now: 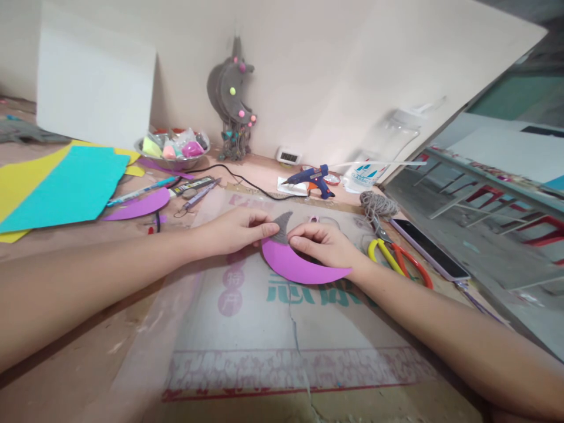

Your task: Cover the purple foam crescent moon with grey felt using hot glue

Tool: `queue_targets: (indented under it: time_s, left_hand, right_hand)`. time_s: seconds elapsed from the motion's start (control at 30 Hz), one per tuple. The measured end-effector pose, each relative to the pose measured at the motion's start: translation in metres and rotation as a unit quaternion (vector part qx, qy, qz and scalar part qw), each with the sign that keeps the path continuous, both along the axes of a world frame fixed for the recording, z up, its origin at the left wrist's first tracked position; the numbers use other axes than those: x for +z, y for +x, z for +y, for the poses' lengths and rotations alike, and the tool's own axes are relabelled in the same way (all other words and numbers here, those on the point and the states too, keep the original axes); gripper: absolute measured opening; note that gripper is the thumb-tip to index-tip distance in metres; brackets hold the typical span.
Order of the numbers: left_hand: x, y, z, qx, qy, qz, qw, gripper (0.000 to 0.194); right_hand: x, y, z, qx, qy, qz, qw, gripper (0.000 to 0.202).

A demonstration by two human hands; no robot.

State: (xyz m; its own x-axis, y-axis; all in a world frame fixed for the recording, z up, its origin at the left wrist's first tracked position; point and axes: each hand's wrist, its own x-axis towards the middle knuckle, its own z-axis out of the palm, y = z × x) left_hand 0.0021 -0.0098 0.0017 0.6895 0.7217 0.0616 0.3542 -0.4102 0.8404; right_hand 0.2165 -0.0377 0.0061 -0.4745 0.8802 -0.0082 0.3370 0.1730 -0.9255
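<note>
A purple paper crescent (304, 267) is held above the plastic sheet, its upper tip covered with rows of grey yarn (282, 228). My left hand (238, 229) pinches the outer edge of the yarn-covered part between thumb and fingers. On the inner edge, the closed fingertips of my right hand (324, 242) grip the crescent where the yarn meets bare purple. Whether a loose yarn end sits in those fingertips is hidden. A thin grey strand trails down the sheet below the crescent.
Behind lie a blue glue gun (311, 176) and its black cord. At right are scissors (396, 258), a yarn ball (378, 204) and a phone (429, 247). Leftward sit coloured sheets (66, 188), another purple crescent (138, 207), a cutter (191, 187) and a bowl (174, 161). A decorated grey moon (229, 88) hangs behind.
</note>
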Motion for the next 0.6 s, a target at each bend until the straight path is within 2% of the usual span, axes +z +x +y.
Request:
queue_targets:
  time_s: [0.17,0.3,0.6]
  left_hand:
    - [0.0004,0.0007,-0.001,0.002,-0.001,-0.004,1.0,0.035]
    - [-0.0001,0.0004,0.0,0.001,0.015,-0.003,1.0,0.036]
    - [0.0024,0.001,0.0002,0.001,0.049,0.017,0.999,0.038]
  right_hand:
    - [0.0024,0.0011,-0.0015,0.006,-0.01,0.02,1.0,0.036]
    - [0.0014,0.003,0.0014,0.018,0.002,-0.03,0.999,0.038]
    - [-0.0048,-0.0012,-0.0014,-0.006,0.097,-0.1,0.99,0.026]
